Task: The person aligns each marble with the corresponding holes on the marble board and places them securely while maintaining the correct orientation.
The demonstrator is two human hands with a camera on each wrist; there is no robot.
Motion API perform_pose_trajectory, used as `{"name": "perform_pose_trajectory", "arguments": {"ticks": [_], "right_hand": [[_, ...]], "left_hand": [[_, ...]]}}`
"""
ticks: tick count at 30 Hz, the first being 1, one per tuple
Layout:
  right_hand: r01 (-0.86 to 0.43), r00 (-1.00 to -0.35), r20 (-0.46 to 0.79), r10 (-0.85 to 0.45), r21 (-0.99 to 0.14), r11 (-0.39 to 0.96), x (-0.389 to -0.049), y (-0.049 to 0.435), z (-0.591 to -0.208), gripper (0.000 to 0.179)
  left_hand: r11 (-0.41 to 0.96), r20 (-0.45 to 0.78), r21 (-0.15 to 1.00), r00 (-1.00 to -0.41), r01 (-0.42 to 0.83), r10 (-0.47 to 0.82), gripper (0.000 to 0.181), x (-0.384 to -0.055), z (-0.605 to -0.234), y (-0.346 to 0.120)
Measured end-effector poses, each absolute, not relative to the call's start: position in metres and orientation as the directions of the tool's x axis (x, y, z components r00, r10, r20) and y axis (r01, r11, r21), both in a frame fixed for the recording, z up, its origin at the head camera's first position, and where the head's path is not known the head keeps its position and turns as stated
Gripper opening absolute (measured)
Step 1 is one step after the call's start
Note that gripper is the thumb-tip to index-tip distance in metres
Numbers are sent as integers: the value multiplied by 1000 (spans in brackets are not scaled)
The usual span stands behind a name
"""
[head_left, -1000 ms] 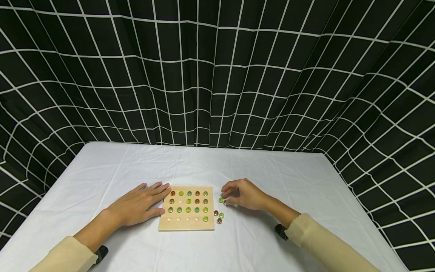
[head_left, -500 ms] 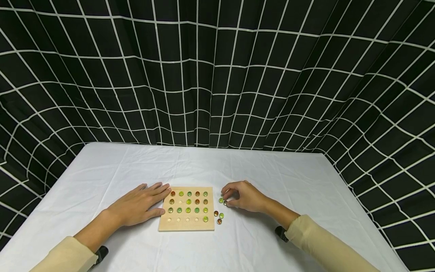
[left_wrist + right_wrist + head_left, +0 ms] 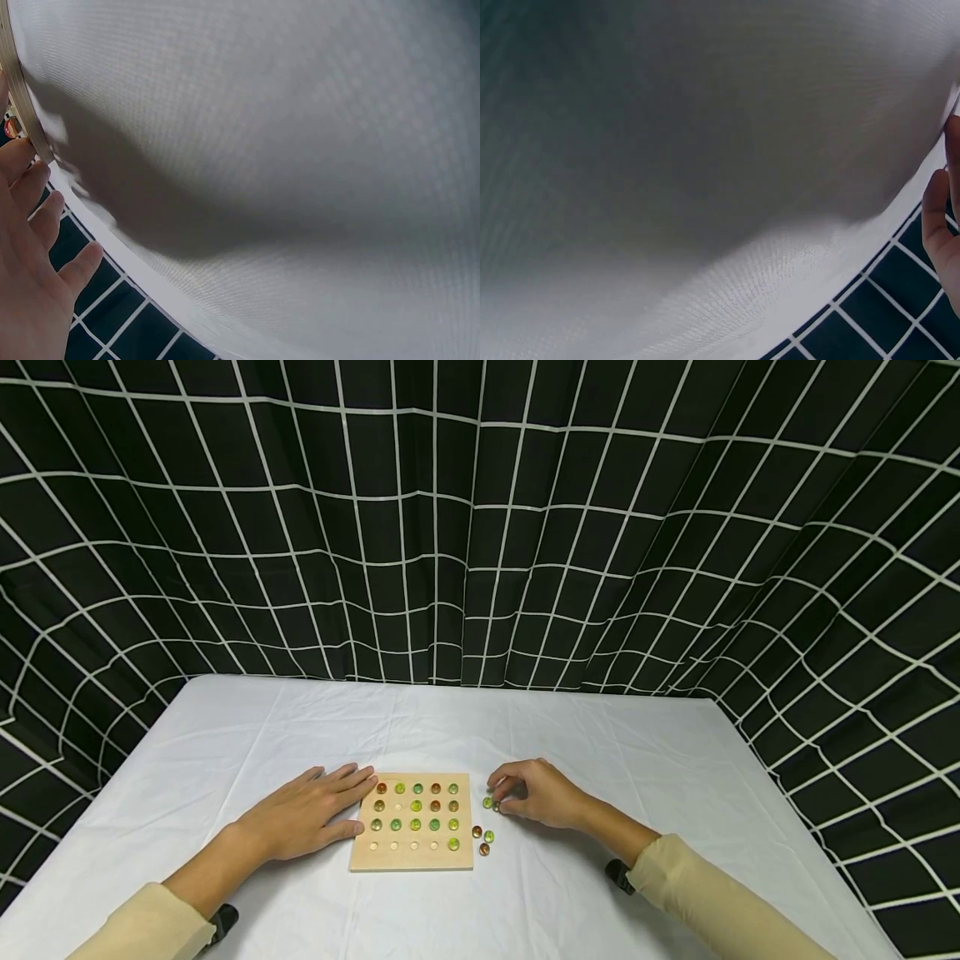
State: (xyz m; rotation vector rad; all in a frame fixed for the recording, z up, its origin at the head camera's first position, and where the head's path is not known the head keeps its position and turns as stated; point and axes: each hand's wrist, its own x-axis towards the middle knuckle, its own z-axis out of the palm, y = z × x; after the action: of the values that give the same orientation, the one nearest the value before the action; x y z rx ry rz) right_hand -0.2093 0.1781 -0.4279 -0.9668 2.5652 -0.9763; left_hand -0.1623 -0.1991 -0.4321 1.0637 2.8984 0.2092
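A pale wooden board (image 3: 412, 862) with rows of shallow round hollows lies on the white table. Glass marbles in green, amber and red, such as a yellow-green marble (image 3: 453, 843), sit in most hollows; one in the second row and several in the front row are bare. My left hand (image 3: 311, 810) lies with straight fingers at the board's left edge, fingertips and thumb touching it. Right of the board, my right hand (image 3: 543, 793) has curled fingers and pinches a small dark marble (image 3: 497, 807) at the thumb tip. Close beside it lies a green marble (image 3: 487, 802).
Nearer the front, by the board's right edge, lie a brown marble (image 3: 477, 832), a light green marble (image 3: 489, 836) and a reddish marble (image 3: 484, 849). A white cloth (image 3: 600, 735) covers the table. A black curtain (image 3: 465, 527) with white grid lines surrounds the back and sides.
The right hand has shifted only slightly, its fingers staying around the dark marble. The left hand, board and other marbles stay in place.
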Motion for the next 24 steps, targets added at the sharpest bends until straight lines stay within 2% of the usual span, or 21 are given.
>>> {"name": "perform_pose_trajectory", "arguments": {"ticks": [13, 24], "right_hand": [[-546, -740, 53, -671, -631, 552, -214, 173, -416, 28], [-527, -751, 75, -656, -666, 527, -213, 154, -414, 27]], "left_hand": [[754, 13, 137, -762, 642, 647, 68, -162, -433, -199], [757, 9, 139, -765, 638, 643, 68, -162, -432, -199]]}}
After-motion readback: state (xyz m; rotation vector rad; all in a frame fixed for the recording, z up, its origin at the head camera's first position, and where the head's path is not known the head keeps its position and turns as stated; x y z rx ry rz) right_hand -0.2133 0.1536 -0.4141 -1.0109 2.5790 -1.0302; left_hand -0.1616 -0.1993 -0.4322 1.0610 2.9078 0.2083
